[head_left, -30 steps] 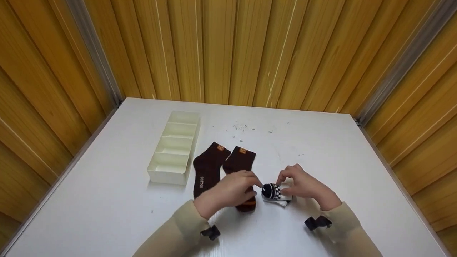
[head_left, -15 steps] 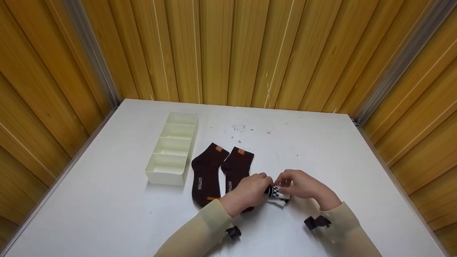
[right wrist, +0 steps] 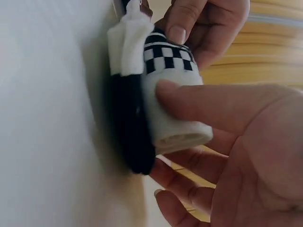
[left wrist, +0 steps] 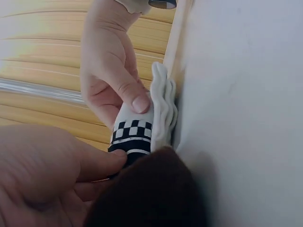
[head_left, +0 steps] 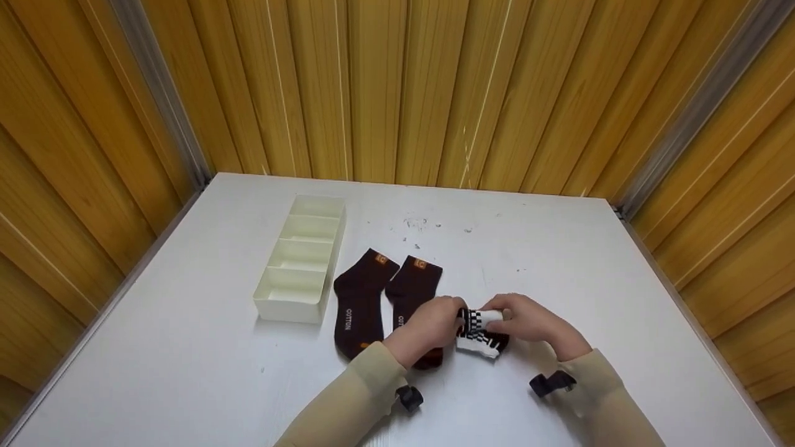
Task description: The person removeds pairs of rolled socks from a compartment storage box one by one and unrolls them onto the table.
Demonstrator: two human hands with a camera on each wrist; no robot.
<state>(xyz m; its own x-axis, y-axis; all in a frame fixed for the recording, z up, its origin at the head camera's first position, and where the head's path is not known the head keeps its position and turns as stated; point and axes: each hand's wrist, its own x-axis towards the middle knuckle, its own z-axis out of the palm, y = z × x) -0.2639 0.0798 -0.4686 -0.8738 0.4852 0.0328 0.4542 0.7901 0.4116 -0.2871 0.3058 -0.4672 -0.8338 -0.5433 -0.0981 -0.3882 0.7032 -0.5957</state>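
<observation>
A black-and-white checkered sock (head_left: 477, 320) lies folded over, with its white ribbed cuff (left wrist: 163, 106) beside the upper fold. My left hand (head_left: 433, 323) pinches the black end of that fold between thumb and fingers. On the opposite side, my right hand (head_left: 528, 320) grips the white end, thumb on top and fingers behind, as the right wrist view shows. Left of the hands lie two dark brown socks (head_left: 367, 292) with orange patches, laid flat side by side. The left forearm and hand cover the lower part of the nearer brown sock (head_left: 417, 282).
A cream divided tray (head_left: 289, 310) with several compartments stands left of the brown socks. The white table (head_left: 186, 347) bears small dark scuffs toward its back. Wood-patterned panels (head_left: 385, 93) enclose it behind and at both sides.
My left hand has moved right from over the brown sock and taken hold of the checkered sock's black end. The fold has lifted, showing more checkered pattern beneath. The right hand stays nearly in place.
</observation>
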